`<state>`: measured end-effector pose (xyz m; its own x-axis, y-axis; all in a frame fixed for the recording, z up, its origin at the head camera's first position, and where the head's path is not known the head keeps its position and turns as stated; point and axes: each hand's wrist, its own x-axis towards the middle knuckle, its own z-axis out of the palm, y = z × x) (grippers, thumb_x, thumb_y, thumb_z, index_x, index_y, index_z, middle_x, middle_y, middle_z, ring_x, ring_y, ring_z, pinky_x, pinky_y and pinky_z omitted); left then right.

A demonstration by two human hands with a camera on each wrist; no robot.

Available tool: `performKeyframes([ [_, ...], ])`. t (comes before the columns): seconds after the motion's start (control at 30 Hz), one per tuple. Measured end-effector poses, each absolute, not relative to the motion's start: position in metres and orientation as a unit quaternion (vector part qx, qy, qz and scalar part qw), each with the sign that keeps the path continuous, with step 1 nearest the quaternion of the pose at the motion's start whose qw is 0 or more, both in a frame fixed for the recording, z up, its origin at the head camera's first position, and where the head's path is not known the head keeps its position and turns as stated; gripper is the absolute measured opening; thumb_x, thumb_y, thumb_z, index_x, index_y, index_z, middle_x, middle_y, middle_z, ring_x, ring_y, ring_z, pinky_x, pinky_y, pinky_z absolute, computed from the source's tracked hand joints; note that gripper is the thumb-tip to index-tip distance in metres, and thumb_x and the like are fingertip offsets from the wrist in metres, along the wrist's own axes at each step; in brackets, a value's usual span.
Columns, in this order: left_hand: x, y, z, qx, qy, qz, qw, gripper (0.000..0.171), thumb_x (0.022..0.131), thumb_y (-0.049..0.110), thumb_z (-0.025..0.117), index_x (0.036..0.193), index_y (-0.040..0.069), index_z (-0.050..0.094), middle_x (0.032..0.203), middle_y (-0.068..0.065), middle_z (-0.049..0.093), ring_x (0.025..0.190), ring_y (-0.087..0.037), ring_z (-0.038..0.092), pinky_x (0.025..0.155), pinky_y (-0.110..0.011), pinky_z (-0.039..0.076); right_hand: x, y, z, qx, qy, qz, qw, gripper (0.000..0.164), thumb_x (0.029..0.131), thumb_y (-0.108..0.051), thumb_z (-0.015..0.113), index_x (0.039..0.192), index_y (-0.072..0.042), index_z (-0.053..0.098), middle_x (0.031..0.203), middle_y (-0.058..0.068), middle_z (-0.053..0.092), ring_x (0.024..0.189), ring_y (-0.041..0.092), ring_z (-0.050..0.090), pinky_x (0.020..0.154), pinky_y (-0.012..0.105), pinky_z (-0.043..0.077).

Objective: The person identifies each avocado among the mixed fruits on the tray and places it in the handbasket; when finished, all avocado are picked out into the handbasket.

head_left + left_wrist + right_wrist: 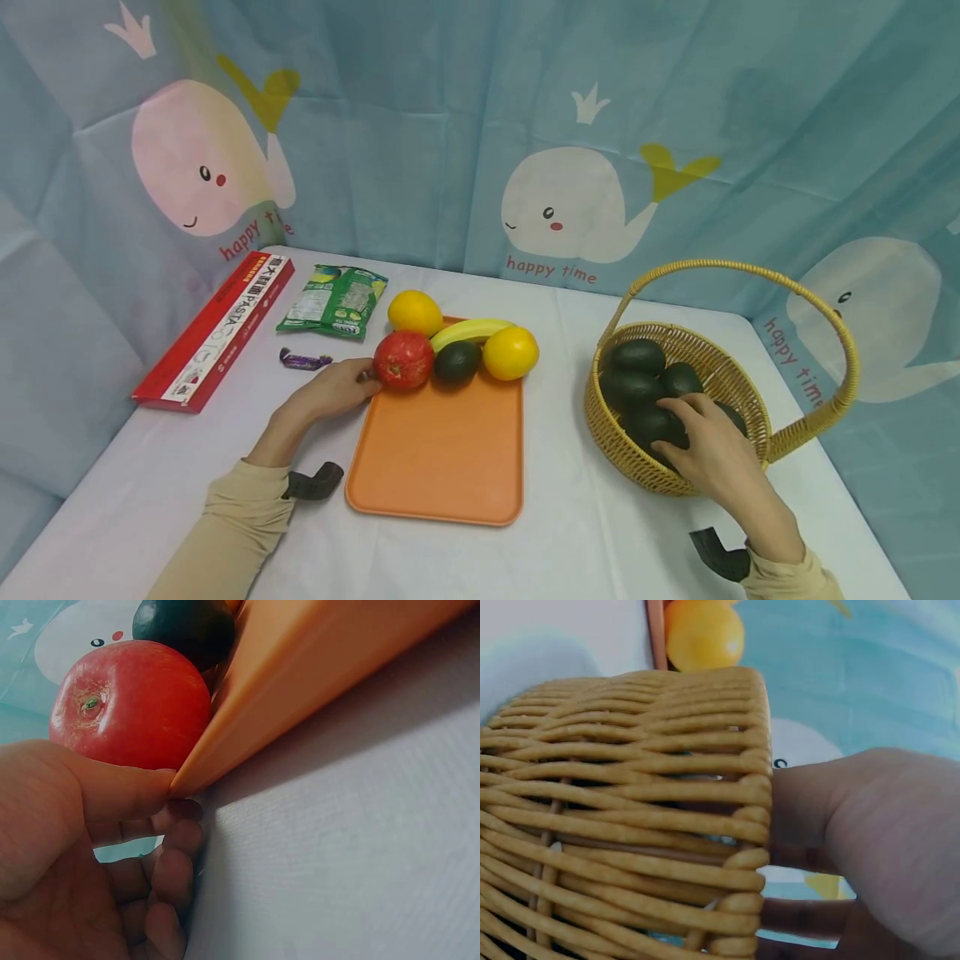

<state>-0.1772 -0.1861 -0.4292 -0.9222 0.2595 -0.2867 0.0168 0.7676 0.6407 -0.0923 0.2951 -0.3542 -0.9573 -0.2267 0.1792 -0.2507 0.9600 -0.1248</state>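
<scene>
My left hand (341,390) pinches the left rim of an orange tray (442,450), thumb on top and fingers curled below. Right beside that thumb is a red apple (139,705) on the tray. An avocado (457,363), a banana (474,332) and two yellow-orange round fruits line the tray's far end. Over on the right, my right hand (708,442) reaches into a wicker basket (615,446) of several avocados. Its thumb and fingers curl round the front avocado (651,423). The basket's wall hides those fingertips in the right wrist view.
A tall handle (738,265) arches over the basket. Left of the tray lie a purple-wrapped sweet (303,360), a green snack bag (335,302) and a long red pasta box (217,332). A whale-print curtain (420,167) hangs behind the white table.
</scene>
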Motion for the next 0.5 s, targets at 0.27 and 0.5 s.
performKeyframes([
  [0.27,-0.1764,-0.1862,-0.4295,0.072,0.922,0.333,0.184,0.053,0.097,0.022,0.053,0.14,-0.008,0.045,0.131,-0.027,0.057,0.115,-0.037,0.056,0.103,-0.059,0.043,-0.0919,0.2926,-0.3551,0.124,-0.987,0.05,0.09,0.039,0.081,-0.02,0.077,0.115,-0.004,0.067,0.108,0.019,0.068,0.088,0.035,0.065,0.067,0.048,0.054],
  [0.5,-0.1761,-0.1857,-0.4271,0.073,0.922,0.333,0.183,0.053,0.097,0.022,0.053,0.14,-0.008,0.045,0.131,-0.027,0.058,0.117,-0.039,0.056,0.103,-0.059,0.043,-0.0955,0.2892,-0.3527,0.106,-0.991,0.045,0.069,0.037,0.081,-0.021,0.077,0.113,-0.004,0.069,0.101,0.018,0.068,0.08,0.032,0.066,0.062,0.045,0.054],
])
